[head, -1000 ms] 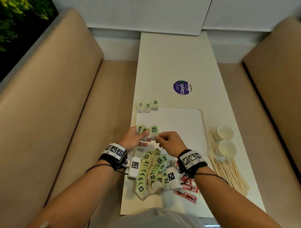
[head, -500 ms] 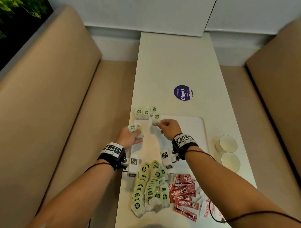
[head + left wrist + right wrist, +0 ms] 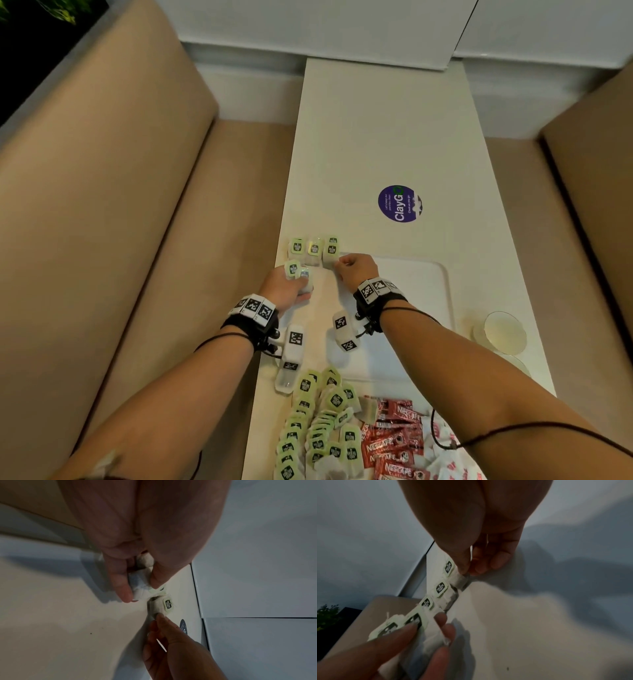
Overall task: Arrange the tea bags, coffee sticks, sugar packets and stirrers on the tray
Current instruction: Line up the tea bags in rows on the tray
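Observation:
Three green-tagged tea bags (image 3: 314, 248) lie in a row at the far left corner of the white tray (image 3: 428, 308). My right hand (image 3: 337, 263) pinches the near edge of the rightmost tea bag (image 3: 331, 251), which lies in that row; the right wrist view shows thumb and finger of the right hand (image 3: 467, 572) on that tea bag (image 3: 452, 573). My left hand (image 3: 301, 286) holds two more tea bags (image 3: 294, 268) just nearer, and in its wrist view the left hand (image 3: 140, 588) pinches these tea bags (image 3: 139, 582). Stirrers are out of view.
A loose pile of tea bags (image 3: 318, 425) lies on the table's near edge. Red coffee sticks (image 3: 394, 442) and white sugar packets (image 3: 445, 448) lie right of it. Two paper cups (image 3: 505, 332) stand right of the tray. A purple sticker (image 3: 399, 204) lies beyond, and beige benches flank the table.
My right hand took one tea bag away from my left and carried it to the far row. My left hand followed forward with two bags. The head view tilted down.

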Motion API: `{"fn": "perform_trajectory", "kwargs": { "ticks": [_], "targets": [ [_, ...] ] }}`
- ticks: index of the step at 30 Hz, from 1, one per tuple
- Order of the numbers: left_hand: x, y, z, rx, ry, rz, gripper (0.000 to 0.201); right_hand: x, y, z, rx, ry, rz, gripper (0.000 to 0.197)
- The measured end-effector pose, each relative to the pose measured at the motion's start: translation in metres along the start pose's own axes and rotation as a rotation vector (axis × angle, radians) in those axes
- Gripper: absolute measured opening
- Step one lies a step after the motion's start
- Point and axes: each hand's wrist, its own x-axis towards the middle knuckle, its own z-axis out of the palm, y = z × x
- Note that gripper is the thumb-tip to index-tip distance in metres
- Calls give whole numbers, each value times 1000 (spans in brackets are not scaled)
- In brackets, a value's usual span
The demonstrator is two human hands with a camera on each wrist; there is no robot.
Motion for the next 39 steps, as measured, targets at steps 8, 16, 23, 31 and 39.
{"fn": "perform_trajectory", "kwargs": {
  "ticks": [8, 16, 23, 31, 39],
  "targets": [
    [21, 2, 13, 44, -13, 3, 20, 12, -3, 3, -48, -1, 28, 27],
    [19, 3, 10, 22, -77, -5, 29, 7, -7, 3, 53, 79, 45, 23],
    [10, 5, -7, 48, -137, 27, 32, -18, 3, 15, 96, -96, -127, 36],
    [0, 6, -25, 56, -107, 48, 27, -39, 2, 35, 140, -254, -174, 12],
    [-2, 3, -32, -13, -92, 48, 23, -32, -16, 39, 6, -258, -254, 17]
  ]
}}
